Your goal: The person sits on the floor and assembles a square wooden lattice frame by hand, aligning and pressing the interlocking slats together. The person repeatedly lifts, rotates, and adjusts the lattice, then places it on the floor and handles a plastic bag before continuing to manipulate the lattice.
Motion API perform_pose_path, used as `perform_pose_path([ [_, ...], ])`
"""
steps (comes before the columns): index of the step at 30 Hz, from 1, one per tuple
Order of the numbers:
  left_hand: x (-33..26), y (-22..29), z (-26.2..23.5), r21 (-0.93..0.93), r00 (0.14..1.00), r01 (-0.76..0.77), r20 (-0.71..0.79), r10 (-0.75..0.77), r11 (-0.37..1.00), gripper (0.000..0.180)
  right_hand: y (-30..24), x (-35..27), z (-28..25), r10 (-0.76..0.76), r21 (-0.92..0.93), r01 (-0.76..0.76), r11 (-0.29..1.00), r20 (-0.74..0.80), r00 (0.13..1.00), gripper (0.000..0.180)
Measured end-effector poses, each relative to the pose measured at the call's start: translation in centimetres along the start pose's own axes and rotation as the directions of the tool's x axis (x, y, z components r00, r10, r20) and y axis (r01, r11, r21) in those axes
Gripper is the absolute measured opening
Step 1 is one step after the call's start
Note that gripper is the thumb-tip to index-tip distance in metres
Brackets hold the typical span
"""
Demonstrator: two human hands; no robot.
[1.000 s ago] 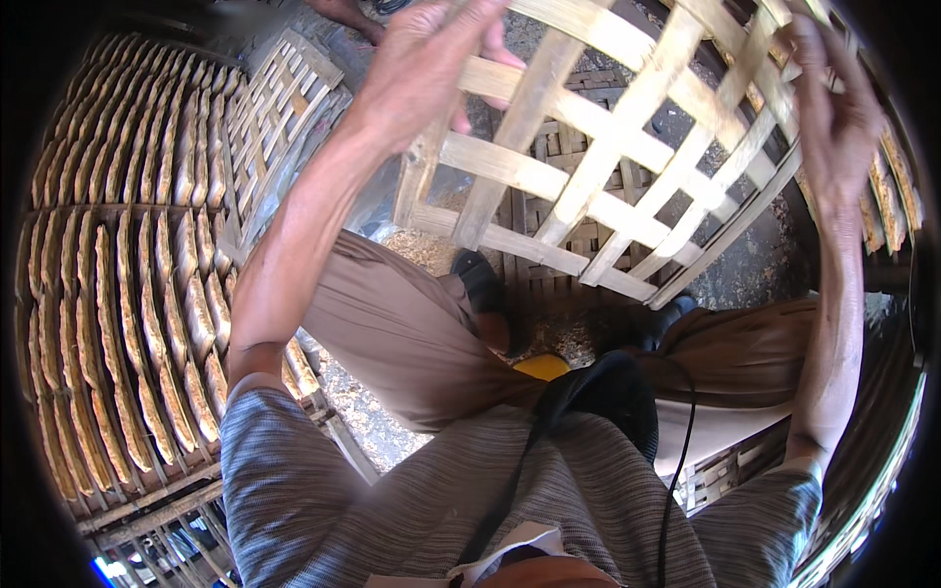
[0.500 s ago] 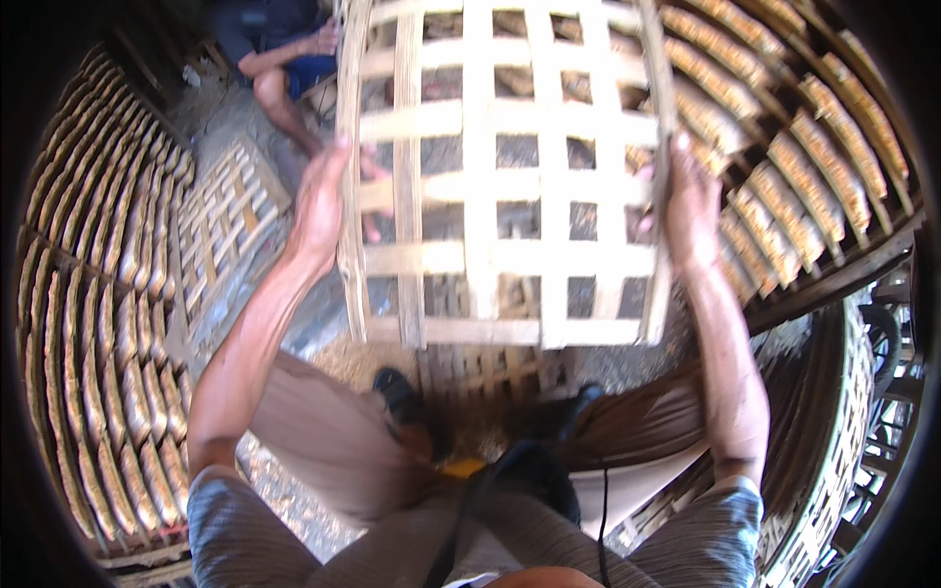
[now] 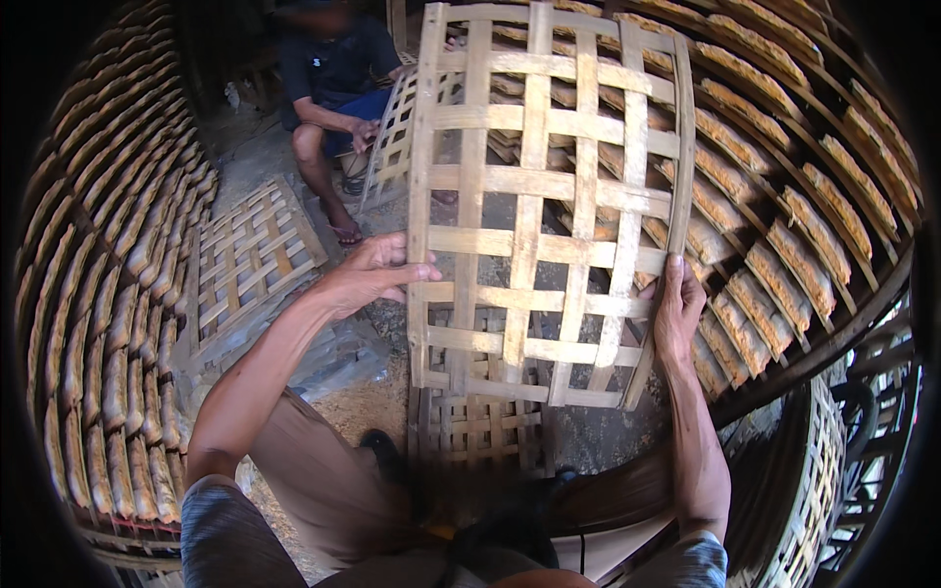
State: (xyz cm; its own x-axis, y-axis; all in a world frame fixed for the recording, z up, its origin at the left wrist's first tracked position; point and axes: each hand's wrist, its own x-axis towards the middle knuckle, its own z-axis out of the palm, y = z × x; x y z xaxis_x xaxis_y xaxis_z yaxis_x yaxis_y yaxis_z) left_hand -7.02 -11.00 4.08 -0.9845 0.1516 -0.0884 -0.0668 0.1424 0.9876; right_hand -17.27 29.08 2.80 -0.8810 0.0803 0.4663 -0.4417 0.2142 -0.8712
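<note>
Between my hands a woven bamboo lattice panel [image 3: 534, 186] stands tilted up in front of me, its pale strips crossing in open squares. On its left edge strip, my left hand [image 3: 368, 274] is closed, with the thumb in front and fingers partly behind. Lower on the right edge, my right hand [image 3: 678, 304] grips the frame, thumb on the near side. Below the held panel, another lattice panel [image 3: 485, 431] lies on the floor between my feet, partly covered from view.
A seated person [image 3: 338, 98] at the far left holds a similar lattice panel [image 3: 392, 137]. One more panel [image 3: 250, 255] rests on a stack at left. Racks of brown-edged slabs rise at the left [image 3: 113, 294] and right [image 3: 774, 245]. Further panels [image 3: 818, 470] lean at lower right.
The held panel has shifted slightly right and tilted clockwise, its lower edge dropping. My hands have moved lower along its sides. The seated person shows more fully now.
</note>
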Motion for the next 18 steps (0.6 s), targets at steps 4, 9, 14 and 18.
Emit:
perform_pose_path([
  [4, -0.1, 0.3, 0.6, 0.057, 0.999, 0.008, -0.043, -0.005, 0.998, 0.047, 0.0, 0.2, -0.5, -0.038, -0.055, 0.038, 0.998, 0.012, 0.999, 0.048],
  [9, -0.2, -0.1, 0.3, 0.058, 0.999, 0.004, -0.050, -0.001, 0.998, 0.053, -0.8, 0.2, -0.7, 0.041, 0.018, -0.043, 0.999, 0.088, 0.995, 0.047],
  [14, -0.8, 1.3, 2.3, 0.126, 0.968, -0.190, -0.138, 0.207, 0.974, 0.056, 0.1, 1.0, -1.2, 0.029, 0.115, -0.045, 0.992, 0.136, 0.990, 0.039],
  [18, -0.5, 1.3, 1.0, 0.125, 0.967, -0.184, -0.154, 0.203, 0.975, 0.049, 0.7, 1.5, -1.7, 0.214, 0.143, -0.262, 0.954, 0.287, 0.934, 0.041],
])
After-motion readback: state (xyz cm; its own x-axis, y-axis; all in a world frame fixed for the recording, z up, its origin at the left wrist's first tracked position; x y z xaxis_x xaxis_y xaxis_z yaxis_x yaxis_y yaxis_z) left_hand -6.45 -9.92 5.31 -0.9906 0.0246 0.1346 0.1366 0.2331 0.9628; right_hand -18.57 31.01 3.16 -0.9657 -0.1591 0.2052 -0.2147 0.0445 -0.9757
